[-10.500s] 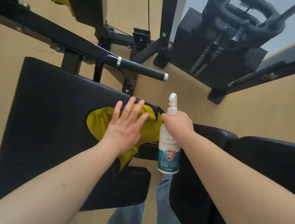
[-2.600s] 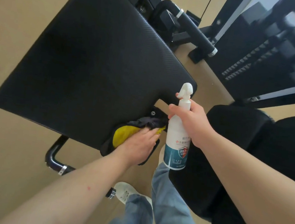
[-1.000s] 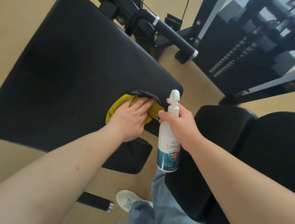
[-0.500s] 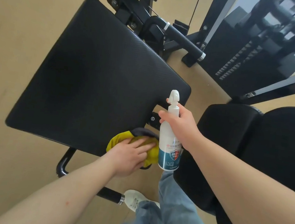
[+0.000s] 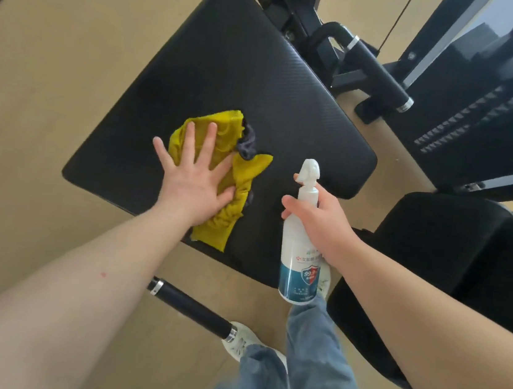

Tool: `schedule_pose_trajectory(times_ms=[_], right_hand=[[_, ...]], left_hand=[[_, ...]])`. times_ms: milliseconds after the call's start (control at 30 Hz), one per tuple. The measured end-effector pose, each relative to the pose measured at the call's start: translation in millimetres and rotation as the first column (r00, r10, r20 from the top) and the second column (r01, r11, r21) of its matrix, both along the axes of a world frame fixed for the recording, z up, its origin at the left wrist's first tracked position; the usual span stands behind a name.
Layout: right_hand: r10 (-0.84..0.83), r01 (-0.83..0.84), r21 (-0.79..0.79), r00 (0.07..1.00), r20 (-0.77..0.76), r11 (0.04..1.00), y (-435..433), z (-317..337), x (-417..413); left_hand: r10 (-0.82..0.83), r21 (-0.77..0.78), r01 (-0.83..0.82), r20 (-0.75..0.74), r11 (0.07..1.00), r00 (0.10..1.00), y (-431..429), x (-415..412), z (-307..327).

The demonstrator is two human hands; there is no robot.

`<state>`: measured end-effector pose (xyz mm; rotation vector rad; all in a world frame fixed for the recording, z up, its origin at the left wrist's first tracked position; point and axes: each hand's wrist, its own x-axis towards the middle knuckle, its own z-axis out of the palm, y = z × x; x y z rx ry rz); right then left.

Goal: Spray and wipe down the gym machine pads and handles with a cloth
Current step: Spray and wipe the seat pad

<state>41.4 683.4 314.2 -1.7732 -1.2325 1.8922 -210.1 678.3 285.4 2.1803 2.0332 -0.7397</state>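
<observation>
Crumpled yellow cloth with a grey edge (image 5: 235, 172) lies on the near-left part of the large black ribbed machine pad (image 5: 261, 91), pressed flat under the left hand (image 5: 193, 183), whose fingers are spread wide and straight. The right hand (image 5: 319, 224) is wrapped round the neck of a white spray bottle with a blue label (image 5: 301, 251), held upright off the pad's near-right edge. A black foam-covered handle with a chrome end (image 5: 192, 309) sticks out below the pad, another (image 5: 380, 73) at the far side.
</observation>
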Motion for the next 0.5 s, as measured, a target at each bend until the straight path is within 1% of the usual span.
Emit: schedule_pose_trajectory(times_ms=[67,200,300,367,500], right_hand=[[0.005,-0.005,0.01,1.0,-0.006,1.0,-1.8,3.7,-3.8],[0.026,-0.026,0.023,1.0,-0.003,0.999,-4.3,9.6,-4.5],[0.022,-0.022,0.018,1.0,0.004,1.0,-6.2,7.8,-5.0],[0.023,-0.023,0.013,0.999,0.029,1.0,-8.7,5.7,-7.2],[0.064,-0.065,0.01,0.996,0.058,0.998,-14.7,-0.2,-12.0]], left_hand=[[0.044,0.017,-0.044,0.044,0.999,0.998,-14.8,18.2,-8.7],[-0.031,-0.033,0.039,0.199,0.999,0.979,-55.3,53.8,-31.2],[-0.044,-0.043,0.059,0.296,0.997,0.954,-92.1,83.9,-45.4],[-0.029,-0.058,0.048,0.293,0.997,0.956,-103.2,92.8,-49.1],[0.004,-0.086,0.017,0.235,0.996,0.972,-91.4,79.6,-39.0]])
